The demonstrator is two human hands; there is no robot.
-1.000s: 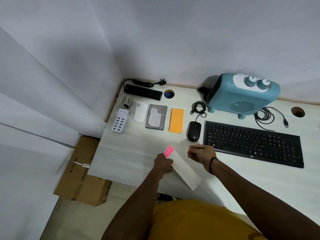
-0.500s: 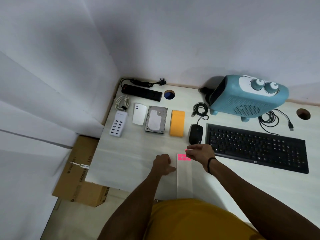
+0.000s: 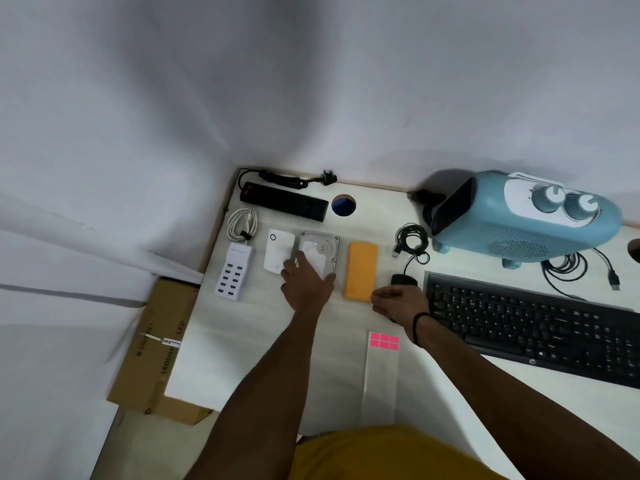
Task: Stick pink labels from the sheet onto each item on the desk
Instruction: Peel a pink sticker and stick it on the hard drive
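The white label sheet (image 3: 379,379) lies flat near the desk's front edge, with a block of pink labels (image 3: 384,341) at its far end. My left hand (image 3: 306,284) reaches forward and rests, fingers spread, on the near end of the silver hard drive (image 3: 320,245). My right hand (image 3: 398,303) hovers with pinched fingertips by the near right corner of the orange block (image 3: 360,266); a small pink bit shows between the fingertips. It partly hides the black mouse (image 3: 403,279). A white USB hub (image 3: 233,271) and a white adapter (image 3: 275,249) lie left of the drive.
A black keyboard (image 3: 533,323) lies at the right, with a blue heater (image 3: 526,216) behind it. A black power strip (image 3: 284,200), a white cable coil (image 3: 242,225) and a black cable bundle (image 3: 412,239) sit further back. A cardboard box (image 3: 156,344) stands beside the desk's left edge.
My left hand let go of the sheet and moved forward onto the hard drive. My right hand left the pink labels and moved toward the orange block. The sheet now lies alone.
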